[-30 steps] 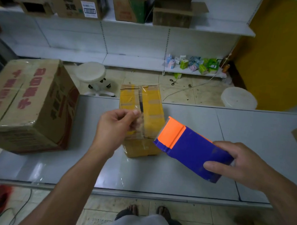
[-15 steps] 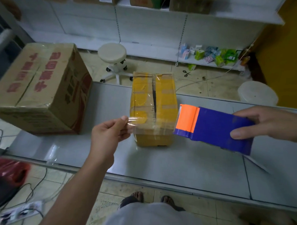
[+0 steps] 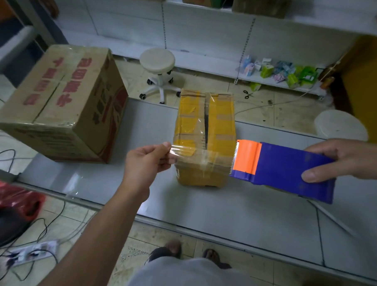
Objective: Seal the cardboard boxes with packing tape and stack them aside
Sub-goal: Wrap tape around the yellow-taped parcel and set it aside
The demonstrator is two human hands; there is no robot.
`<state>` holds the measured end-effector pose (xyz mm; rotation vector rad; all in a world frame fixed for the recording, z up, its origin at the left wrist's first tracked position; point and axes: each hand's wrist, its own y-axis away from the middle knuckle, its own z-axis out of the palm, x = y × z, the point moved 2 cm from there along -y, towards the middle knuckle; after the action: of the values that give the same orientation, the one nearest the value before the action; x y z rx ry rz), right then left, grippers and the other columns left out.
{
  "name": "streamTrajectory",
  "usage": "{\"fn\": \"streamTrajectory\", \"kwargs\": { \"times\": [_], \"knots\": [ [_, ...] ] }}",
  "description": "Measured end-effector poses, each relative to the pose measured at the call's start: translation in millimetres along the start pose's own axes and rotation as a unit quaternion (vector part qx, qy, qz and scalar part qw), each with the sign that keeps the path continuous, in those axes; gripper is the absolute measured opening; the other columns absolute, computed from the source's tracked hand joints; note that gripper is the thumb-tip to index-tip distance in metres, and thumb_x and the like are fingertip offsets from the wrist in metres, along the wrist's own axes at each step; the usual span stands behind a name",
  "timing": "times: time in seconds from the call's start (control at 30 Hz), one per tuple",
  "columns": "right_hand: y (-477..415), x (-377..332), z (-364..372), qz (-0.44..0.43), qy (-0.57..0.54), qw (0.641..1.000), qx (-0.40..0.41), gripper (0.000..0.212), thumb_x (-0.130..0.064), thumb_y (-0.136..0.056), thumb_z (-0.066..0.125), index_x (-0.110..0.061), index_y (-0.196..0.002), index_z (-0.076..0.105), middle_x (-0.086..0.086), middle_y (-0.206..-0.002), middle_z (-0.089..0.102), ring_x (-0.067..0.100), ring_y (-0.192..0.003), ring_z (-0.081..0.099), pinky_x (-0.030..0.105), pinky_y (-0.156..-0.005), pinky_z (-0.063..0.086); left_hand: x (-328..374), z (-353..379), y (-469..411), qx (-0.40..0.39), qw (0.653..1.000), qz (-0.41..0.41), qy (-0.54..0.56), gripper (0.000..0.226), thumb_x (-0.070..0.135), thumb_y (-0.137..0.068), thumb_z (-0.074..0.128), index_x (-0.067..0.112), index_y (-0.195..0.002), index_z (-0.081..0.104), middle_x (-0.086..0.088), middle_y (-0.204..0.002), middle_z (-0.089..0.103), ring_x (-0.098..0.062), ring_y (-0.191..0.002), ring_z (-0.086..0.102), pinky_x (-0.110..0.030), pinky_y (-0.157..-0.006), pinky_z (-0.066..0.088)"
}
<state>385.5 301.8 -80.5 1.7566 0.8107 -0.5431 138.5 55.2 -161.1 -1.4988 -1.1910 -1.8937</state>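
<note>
A small yellow-taped cardboard box (image 3: pixel 205 122) stands on the grey table (image 3: pixel 234 209), its top flaps slightly parted along a centre slit. A strip of clear packing tape (image 3: pixel 193 154) stretches across the box's near end. My left hand (image 3: pixel 146 162) pinches the strip's free end at the box's left side. My right hand (image 3: pixel 344 160) grips a blue tape dispenser (image 3: pixel 290 169) with an orange front, held at the box's right side. A large brown box (image 3: pixel 62 102) with red print sits at the table's left end.
White stools (image 3: pixel 157 61) (image 3: pixel 340 125) stand on the tiled floor beyond the table. Shelves behind carry cartons and small coloured packets (image 3: pixel 279 71). Cables, a power strip (image 3: pixel 33 253) and a red bag (image 3: pixel 12 202) lie on the floor at left. My feet are below the table edge.
The tape has been drawn out wider: the dispenser moved right and my left hand moved left, bringing the strip across the small box's near end. The view also tilted and shifted.
</note>
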Motion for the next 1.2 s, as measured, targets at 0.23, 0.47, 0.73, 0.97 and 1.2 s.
{"fn": "streamTrajectory", "kwargs": {
  "times": [0.23,0.47,0.73,0.97,1.2],
  "knots": [
    [-6.7,-3.7,-5.3,0.010,0.025,1.000,0.015,0.068,-0.059,-0.046,0.084,-0.010,-0.091,0.073,0.012,-0.094,0.075,0.027,-0.087,0.071,0.026,-0.073,0.055,-10.3,-4.8,-5.5,0.016,1.000,-0.009,0.001,0.019,0.018,-0.093,0.064,0.004,-0.084,0.073,-0.006,-0.065,0.068,-0.010,-0.058,0.062,-0.026,-0.068,0.054],
    [-21.0,-3.6,-3.1,0.034,0.031,0.999,0.014,0.069,-0.057,-0.045,0.084,-0.010,-0.094,0.074,0.011,-0.097,0.075,0.029,-0.094,0.070,0.039,-0.089,0.048,-22.7,-4.6,-7.8,0.038,0.999,-0.002,-0.008,0.017,0.016,-0.092,0.065,0.008,-0.080,0.074,-0.007,-0.067,0.070,-0.014,-0.062,0.062,-0.029,-0.070,0.056],
    [-27.5,1.8,-1.8,0.049,0.033,0.998,-0.011,0.070,-0.067,-0.039,0.082,-0.018,-0.088,0.075,0.008,-0.097,0.075,0.022,-0.091,0.070,0.032,-0.083,0.043,-37.7,-6.6,-9.9,0.080,0.974,0.075,-0.197,0.020,0.036,-0.091,0.065,0.023,-0.078,0.074,0.006,-0.067,0.071,-0.008,-0.069,0.067,-0.032,-0.073,0.056],
    [-29.7,5.3,-1.4,0.048,0.040,0.998,-0.013,0.083,-0.070,-0.031,0.083,-0.011,-0.089,0.073,0.009,-0.094,0.075,0.022,-0.088,0.070,0.031,-0.081,0.043,-53.4,-5.2,-8.2,0.055,0.959,0.075,-0.268,0.030,0.053,-0.094,0.051,0.029,-0.107,0.065,0.009,-0.089,0.069,-0.009,-0.083,0.065,-0.028,-0.072,0.053],
    [-25.3,9.6,-3.9,0.046,0.037,0.998,-0.009,0.080,-0.068,-0.033,0.083,-0.011,-0.088,0.074,0.009,-0.094,0.075,0.021,-0.085,0.071,0.029,-0.076,0.044,-47.7,-8.3,12.0,0.073,0.953,0.228,-0.187,0.042,0.036,-0.103,0.039,0.026,-0.144,0.042,0.009,-0.146,0.046,-0.003,-0.135,0.040,-0.018,-0.105,0.036]
  ]
}}
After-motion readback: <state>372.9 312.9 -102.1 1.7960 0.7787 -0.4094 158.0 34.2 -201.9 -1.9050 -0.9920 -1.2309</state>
